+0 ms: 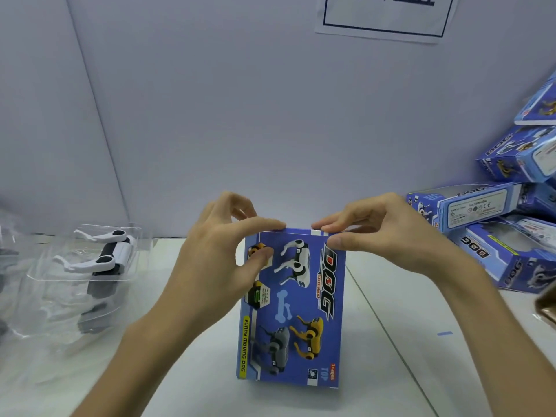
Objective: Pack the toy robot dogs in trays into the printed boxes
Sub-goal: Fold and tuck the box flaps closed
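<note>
Between my two hands, the box (293,308) stands on end on the table (406,341), its picture side toward me. My left hand (216,251) pinches the top left corner, with the forefinger laid along the top edge and the thumb on the printed face below it. My right hand (388,236) pinches the top right corner the same way. The step, as I judge it, is closing the top flap. To do it well I would brace both thumbs on the face and press down evenly from both corners, so the flap tucks in square and the box stays upright. Whether a tray is already inside I cannot tell. Well to the left of my left hand a toy dog (111,257) lies in a clear tray (60,284); past my right hand more boxes (511,206) are piled.
</note>
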A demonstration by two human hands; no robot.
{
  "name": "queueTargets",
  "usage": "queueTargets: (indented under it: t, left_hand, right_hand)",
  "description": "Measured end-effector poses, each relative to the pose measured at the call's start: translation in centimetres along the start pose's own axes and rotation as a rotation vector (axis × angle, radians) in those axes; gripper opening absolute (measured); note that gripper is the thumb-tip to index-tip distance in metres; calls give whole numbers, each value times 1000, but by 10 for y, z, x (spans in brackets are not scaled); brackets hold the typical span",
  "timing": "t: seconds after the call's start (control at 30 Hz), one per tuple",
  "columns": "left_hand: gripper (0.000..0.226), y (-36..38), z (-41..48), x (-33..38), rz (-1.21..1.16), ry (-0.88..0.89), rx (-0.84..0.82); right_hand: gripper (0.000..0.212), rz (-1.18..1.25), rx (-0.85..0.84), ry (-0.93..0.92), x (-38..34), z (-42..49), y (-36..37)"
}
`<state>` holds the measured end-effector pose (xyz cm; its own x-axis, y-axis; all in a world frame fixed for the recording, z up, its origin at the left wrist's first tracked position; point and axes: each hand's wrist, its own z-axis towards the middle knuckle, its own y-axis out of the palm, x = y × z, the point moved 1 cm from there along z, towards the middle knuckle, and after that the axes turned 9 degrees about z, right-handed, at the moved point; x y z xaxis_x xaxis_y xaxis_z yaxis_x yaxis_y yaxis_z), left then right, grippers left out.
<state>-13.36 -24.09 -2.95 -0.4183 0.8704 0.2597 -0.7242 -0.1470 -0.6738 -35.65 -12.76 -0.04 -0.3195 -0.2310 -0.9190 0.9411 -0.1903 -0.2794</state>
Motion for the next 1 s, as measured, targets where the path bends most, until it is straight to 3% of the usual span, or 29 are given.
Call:
queueTargets:
  t: [0.17, 0.37, 0.53, 0.6, 0.73, 0.87, 1.0]
  left_hand:
    - [28, 3, 2, -7, -136, 0, -34]
    - [23, 7, 1, -17, -247, -61, 66]
    - [19, 12, 2, -19, -236, -41, 99]
    - [19, 14, 3, -20, -251, -46, 100]
    - [22, 12, 5, -22, -306, -49, 105]
    - [27, 7, 4, -18, -351, -12, 128]
    - [30, 12, 2, -12, -475, -92, 162]
  right_hand:
    - [16, -1, -29, -23, 1, 0, 0]
    - [13, 2, -20, -35, 6, 3, -1]
    - [27, -24, 61, -61, 16, 6, 2]
    - [28, 11, 100, -82, 22, 8, 5]
    - [8, 92, 124, -118, 28, 12, 10]
    - [11, 173, 133, -148, 32, 15, 15]
    - [8, 283, 81, -110, 42, 13, 14]
